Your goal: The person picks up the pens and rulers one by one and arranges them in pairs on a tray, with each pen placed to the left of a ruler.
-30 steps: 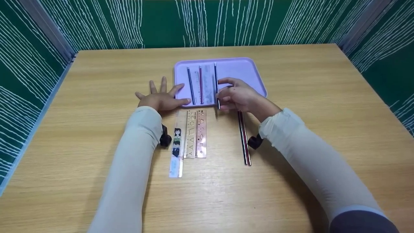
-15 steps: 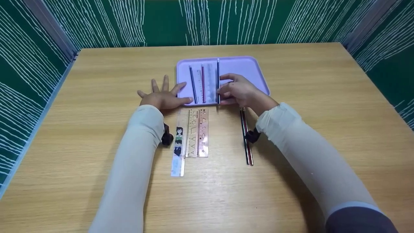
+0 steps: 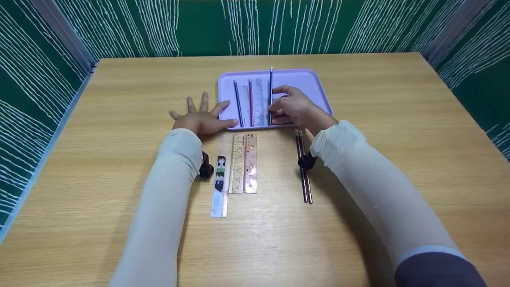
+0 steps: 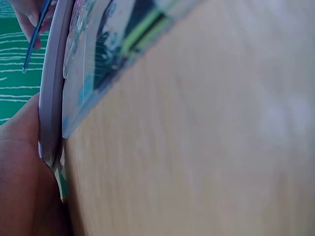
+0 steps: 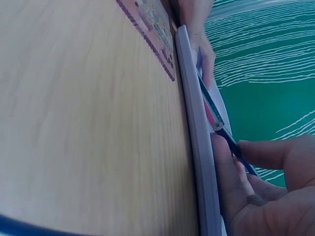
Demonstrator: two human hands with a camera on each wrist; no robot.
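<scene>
My right hand (image 3: 297,105) pinches a dark pencil (image 3: 271,81) between thumb and fingertips, over the lilac tray (image 3: 303,77). The right wrist view shows this pencil (image 5: 231,140) tilted close above the tray's rim (image 5: 194,123). Left of it in the tray lie a dark pencil (image 3: 238,104), a narrow clear ruler (image 3: 245,103), a red pencil (image 3: 250,101) and a wider clear ruler (image 3: 259,101), side by side. With fingers spread, my left hand (image 3: 203,119) rests at the tray's left front corner, its thumb and forefinger over the rim.
Before the tray lie a ruler with cartoon figures (image 3: 220,175), a yellowish stencil ruler (image 3: 236,163) and a pink one (image 3: 250,167). Two pencils (image 3: 305,187) lie together at the right, under the right wrist's black camera (image 3: 306,161). Green walls with white lines (image 3: 199,28) stand behind the table.
My right hand has moved forward with the pencil, whose near end has passed from over the front rim to inside the tray. The left hand stays in place on the tray's corner.
</scene>
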